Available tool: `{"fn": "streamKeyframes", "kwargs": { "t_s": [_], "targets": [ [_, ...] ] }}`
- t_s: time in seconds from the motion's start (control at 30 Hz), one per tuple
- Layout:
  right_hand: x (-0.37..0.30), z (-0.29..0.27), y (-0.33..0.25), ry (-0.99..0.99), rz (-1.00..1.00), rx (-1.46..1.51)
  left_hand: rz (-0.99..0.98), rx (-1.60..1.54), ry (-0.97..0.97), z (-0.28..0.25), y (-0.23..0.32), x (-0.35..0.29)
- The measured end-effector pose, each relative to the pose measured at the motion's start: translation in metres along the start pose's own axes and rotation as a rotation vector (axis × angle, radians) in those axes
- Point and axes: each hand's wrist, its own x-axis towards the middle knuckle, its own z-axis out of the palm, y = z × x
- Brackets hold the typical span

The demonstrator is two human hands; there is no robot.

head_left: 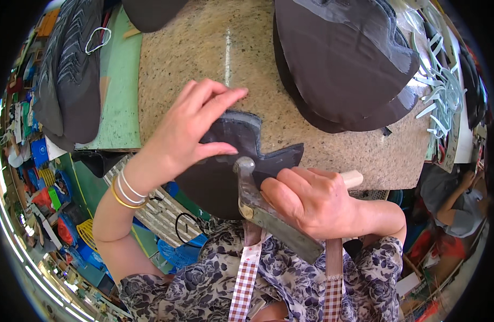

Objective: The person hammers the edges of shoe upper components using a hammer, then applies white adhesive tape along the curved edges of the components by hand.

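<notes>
A dark grey, leather-like cut panel (209, 188) with a notched, folded-looking edge lies over the near edge of the stone-topped table (204, 48). My left hand (190, 126) is spread above it, fingers stretched past its far edge and thumb tip on or just over its surface. In my right fist (316, 201) is a hammer (282, 231), gripped by its wooden handle. Its rounded metal face is at the panel, close to my left thumb; whether it touches I cannot tell. The long metal head angles back toward my body.
Similar dark panels (338, 70) are stacked at the far right, beside a bundle of pale strips (440, 99). More dark panels (78, 91) lie at the left on a green board (118, 80), with a white loop (98, 41) on top. Another person (456, 206) sits off to the right.
</notes>
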Motion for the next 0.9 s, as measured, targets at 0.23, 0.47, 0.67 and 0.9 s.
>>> {"fn": "streamKeyframes", "kwargs": {
  "t_s": [0.23, 0.47, 0.67, 0.9],
  "targets": [
    [0.0, -0.005, 0.005, -0.036, 0.107, -0.03, -0.176, -0.204, -0.12, -0.008, -0.01, -0.018],
    [-0.001, -0.002, 0.002, -0.045, 0.048, -0.017, -0.317, -0.444, -0.058, -0.002, 0.008, -0.046],
    [0.006, -0.009, 0.002, -0.119, 0.023, 0.032, -0.264, -0.363, -0.136, -0.008, 0.006, -0.024],
    [0.007, -0.011, 0.005, -0.088, 0.054, 0.068, -0.08, -0.318, -0.179, -0.002, -0.006, -0.007]
  ]
}}
